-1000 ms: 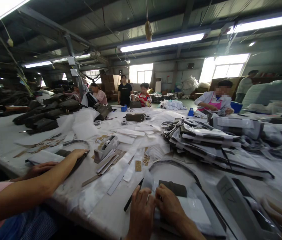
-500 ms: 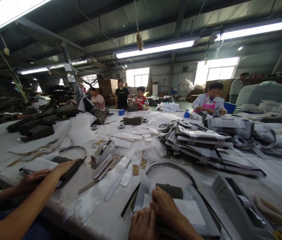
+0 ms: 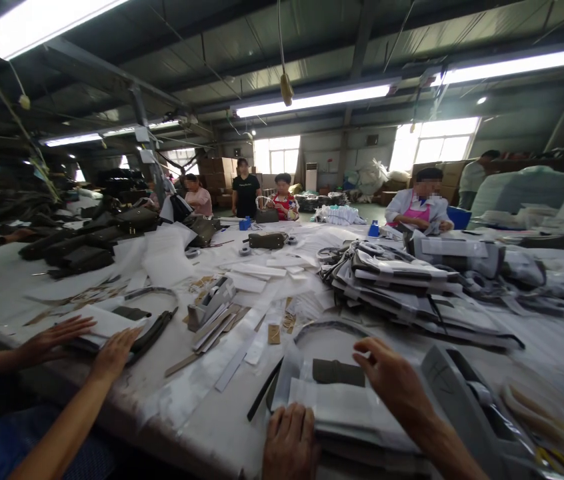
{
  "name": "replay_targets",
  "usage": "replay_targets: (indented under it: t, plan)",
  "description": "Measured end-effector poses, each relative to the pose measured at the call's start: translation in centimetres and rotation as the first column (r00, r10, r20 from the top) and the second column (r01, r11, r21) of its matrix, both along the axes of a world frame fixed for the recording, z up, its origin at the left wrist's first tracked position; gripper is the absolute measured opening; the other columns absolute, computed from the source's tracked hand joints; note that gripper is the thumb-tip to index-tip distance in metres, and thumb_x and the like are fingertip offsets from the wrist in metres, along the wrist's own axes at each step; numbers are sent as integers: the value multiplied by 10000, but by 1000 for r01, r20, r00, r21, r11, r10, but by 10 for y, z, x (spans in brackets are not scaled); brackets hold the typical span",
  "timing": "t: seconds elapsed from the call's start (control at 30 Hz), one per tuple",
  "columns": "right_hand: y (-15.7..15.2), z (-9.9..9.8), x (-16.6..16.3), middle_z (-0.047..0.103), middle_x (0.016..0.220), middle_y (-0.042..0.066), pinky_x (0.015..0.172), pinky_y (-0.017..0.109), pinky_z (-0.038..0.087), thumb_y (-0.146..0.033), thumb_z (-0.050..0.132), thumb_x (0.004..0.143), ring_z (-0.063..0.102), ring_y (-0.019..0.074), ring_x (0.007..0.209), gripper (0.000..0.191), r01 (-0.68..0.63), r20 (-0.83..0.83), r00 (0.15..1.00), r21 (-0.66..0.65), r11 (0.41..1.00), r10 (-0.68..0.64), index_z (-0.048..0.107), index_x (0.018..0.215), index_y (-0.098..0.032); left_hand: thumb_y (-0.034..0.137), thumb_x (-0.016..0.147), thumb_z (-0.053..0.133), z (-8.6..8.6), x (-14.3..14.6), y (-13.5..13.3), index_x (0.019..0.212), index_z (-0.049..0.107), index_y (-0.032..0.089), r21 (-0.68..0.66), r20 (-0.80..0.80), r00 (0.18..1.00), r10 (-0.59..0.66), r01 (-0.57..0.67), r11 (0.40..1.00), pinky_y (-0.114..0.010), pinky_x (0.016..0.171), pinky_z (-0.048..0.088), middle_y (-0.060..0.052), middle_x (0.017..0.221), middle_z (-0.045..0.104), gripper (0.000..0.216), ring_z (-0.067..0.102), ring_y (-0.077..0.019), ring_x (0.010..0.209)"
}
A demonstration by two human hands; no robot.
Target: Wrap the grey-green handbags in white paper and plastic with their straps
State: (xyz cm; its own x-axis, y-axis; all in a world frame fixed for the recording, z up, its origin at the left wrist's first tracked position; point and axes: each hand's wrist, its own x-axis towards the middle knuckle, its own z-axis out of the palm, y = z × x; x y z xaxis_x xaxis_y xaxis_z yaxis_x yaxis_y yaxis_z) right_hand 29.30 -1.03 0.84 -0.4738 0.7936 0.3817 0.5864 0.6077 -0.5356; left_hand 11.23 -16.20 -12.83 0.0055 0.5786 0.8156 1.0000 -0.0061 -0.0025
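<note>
A dark handbag point(image 3: 342, 373) lies in front of me on the table, its wrapped handle point(image 3: 329, 325) arching away from me. A white packing sheet point(image 3: 337, 403) covers much of its near side. My left hand point(image 3: 289, 437) rests on the sheet's left edge with fingers laid out flat. Above the bag's right side hovers my right hand point(image 3: 395, 377), thumb and fingers bent but apart, and I see nothing between them. Right of that hand stands a grey tape dispenser point(image 3: 472, 413).
At the left, a co-worker's hands point(image 3: 112, 353) press a sheet on another bag point(image 3: 155, 333). A second tape dispenser point(image 3: 212, 300), card strips point(image 3: 219, 330) and brown tags point(image 3: 273, 334) lie between us. Wrapped bags point(image 3: 397, 287) are stacked at the back right.
My right hand has lifted off the bag and moved right. The white sheet now lies flatter and wider over the bag. My left hand stays near its place. The co-worker's hands have spread apart.
</note>
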Motion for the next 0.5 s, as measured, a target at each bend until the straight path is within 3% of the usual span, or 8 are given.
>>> replay_targets:
  t: [0.13,0.2,0.27,0.33,0.4,0.5]
  plan:
    - [30,12,120,712,1010,121,808,427,480,-561,537,778,665,309,869,366,351,-81,934,9,936,-349,681,934,-264,252,843,602,0,3,0,1102,605,212,-17,43,999,-2,2,1000,-387,903,470,-43,1002,714,263,652,-228,939]
    - [38,6,171,722,1018,155,814,455,471,-605,559,721,665,336,884,415,512,-46,855,-79,855,-517,705,923,-273,212,846,581,4,6,-2,1119,601,213,-42,74,997,-6,9,999,-396,920,458,-40,1028,707,274,642,-229,962]
    - [37,-4,205,733,1029,153,823,464,463,-629,558,711,666,350,923,458,566,4,815,-212,796,-579,729,920,-260,164,860,533,11,8,-6,1128,601,208,-60,100,995,4,2,998,-416,933,442,-45,1048,697,280,628,-239,988]
    - [29,-15,220,743,1004,144,821,462,462,-637,592,684,664,367,946,503,530,21,830,-344,775,-558,751,905,-215,144,884,498,20,8,-10,1126,607,196,-88,87,996,12,-4,996,-433,929,433,-56,1056,689,271,616,-252,993]
    - [22,-26,221,747,902,145,786,409,477,-640,600,699,672,328,884,530,394,-88,869,-474,788,-487,751,876,-164,160,909,497,28,6,-12,1137,612,184,-151,37,999,-8,14,988,-432,915,434,-71,1068,683,256,607,-260,989]
    - [22,-38,215,731,850,124,754,336,475,-657,641,692,652,252,820,545,266,-262,827,-597,757,-497,736,811,-133,167,933,485,36,2,-12,1164,615,164,-202,-8,1000,-27,25,979,-429,905,432,-88,1081,681,265,598,-264,988]
